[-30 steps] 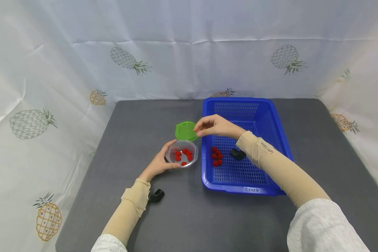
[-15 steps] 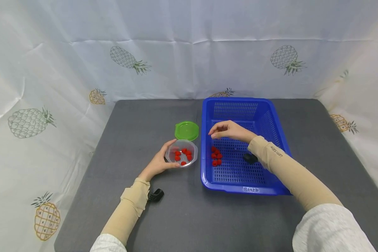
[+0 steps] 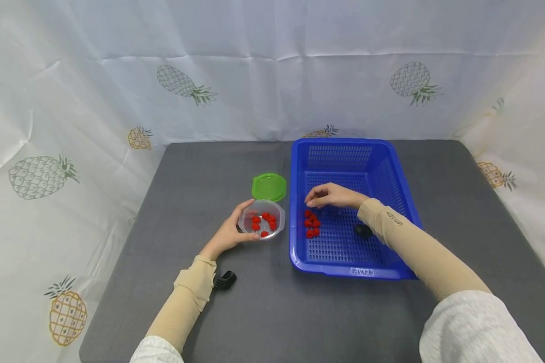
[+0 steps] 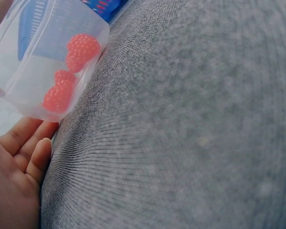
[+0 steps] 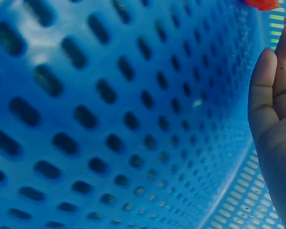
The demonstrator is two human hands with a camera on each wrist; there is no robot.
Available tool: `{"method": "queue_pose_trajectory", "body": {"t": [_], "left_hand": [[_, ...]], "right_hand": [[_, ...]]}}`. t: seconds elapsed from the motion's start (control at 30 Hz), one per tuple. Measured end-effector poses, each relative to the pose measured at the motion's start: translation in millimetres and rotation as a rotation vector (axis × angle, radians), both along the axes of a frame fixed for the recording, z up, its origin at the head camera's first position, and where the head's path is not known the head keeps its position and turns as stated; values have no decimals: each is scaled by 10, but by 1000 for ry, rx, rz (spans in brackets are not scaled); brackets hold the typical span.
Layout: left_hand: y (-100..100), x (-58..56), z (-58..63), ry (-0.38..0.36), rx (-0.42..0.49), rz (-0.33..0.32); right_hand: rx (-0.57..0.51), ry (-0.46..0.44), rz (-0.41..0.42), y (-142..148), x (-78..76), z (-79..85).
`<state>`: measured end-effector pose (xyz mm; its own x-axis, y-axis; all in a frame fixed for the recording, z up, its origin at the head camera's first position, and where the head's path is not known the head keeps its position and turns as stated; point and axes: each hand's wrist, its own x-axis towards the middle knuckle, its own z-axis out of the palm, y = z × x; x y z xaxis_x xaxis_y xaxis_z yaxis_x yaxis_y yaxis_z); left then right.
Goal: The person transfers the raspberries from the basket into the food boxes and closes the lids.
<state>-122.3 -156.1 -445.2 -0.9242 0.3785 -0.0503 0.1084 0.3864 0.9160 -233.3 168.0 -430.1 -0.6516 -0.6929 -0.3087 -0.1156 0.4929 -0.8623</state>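
Grey table (image 3: pixel 263 317); basket (image 3: pixel 327 268), tub (image 3: pixel 279 215), lid (image 3: pixel 269 187)

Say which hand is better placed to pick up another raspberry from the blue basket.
Likely the right hand: it is at the blue basket, close to the raspberries there. The left hand grips the clear cup outside it.

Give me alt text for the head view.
Left hand holds a clear tub of red berries; right hand is near more berries in a blue basket. A green lid lies behind the tub on the grey table.
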Motion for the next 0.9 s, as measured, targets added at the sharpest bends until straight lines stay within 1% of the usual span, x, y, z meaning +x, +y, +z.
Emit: {"method": "queue_pose_trajectory", "body": {"t": [0.17,0.4,0.63,0.77,0.9], "left_hand": [[16,4,-4,-4,3,-3],[0,11,-21,-10,23,6],[4,-16,22,1,23,-2],[8,-29,31,9,10,-9],[5,-30,9,6,7,-7]], "right_hand": [[36,-4,25,18,-23,-115],[59,0,29,-5,-14,-193],[110,29,12,-22,-23,-227],[113,25,13,-30,-25,-223],[101,35,21,-43,-28,-241]]}}
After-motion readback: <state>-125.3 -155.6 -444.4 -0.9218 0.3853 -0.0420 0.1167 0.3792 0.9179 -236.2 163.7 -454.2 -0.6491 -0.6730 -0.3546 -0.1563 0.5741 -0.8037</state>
